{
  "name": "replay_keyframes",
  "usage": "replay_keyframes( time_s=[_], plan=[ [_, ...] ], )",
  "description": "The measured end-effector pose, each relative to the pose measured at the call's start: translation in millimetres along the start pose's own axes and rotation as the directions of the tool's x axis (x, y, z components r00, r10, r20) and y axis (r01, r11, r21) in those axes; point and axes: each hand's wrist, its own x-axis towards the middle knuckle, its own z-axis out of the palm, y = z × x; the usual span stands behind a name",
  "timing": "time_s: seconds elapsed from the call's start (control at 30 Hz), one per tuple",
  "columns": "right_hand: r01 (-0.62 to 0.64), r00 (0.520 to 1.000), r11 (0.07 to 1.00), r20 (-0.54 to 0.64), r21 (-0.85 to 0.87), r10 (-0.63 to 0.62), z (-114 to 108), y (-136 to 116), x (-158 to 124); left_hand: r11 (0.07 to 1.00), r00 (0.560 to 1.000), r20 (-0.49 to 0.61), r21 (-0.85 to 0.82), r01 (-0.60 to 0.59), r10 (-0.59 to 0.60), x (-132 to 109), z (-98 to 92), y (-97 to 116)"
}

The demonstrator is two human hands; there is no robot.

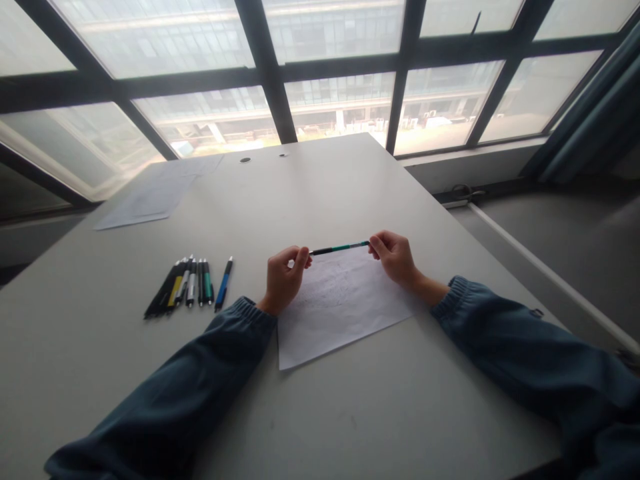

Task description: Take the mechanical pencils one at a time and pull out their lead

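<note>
A slim pen (341,248), black at its left part and green toward the right, is stretched between my two hands. My left hand (286,277) pinches its left end between thumb and fingers. At the other end, my right hand (394,257) grips the tip, closed. Both ends of the pen are partly covered by fingers. Beneath my hands lies a sheet of white paper (330,327) with faint scribbles on it. To the left of my left hand, a blue and black pen (225,283) lies apart from a row of several other pens (191,282).
More white papers (150,197) lie at the table's far left. Two round holes (245,160) show near the far edge of the white table (310,193). Large dark-framed windows (340,100) stand beyond it, and a blue curtain (590,113) hangs at the right.
</note>
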Motion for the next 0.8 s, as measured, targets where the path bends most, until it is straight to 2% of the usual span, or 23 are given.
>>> replay_keyframes(
  time_s=[0.8],
  plan=[
    [-0.024,0.999,1.000,0.027,-0.012,0.024,0.1,2.5,0.4,0.999,1.000,0.000,0.037,0.025,-0.025,-0.4,-0.4,2.4]
  ],
)
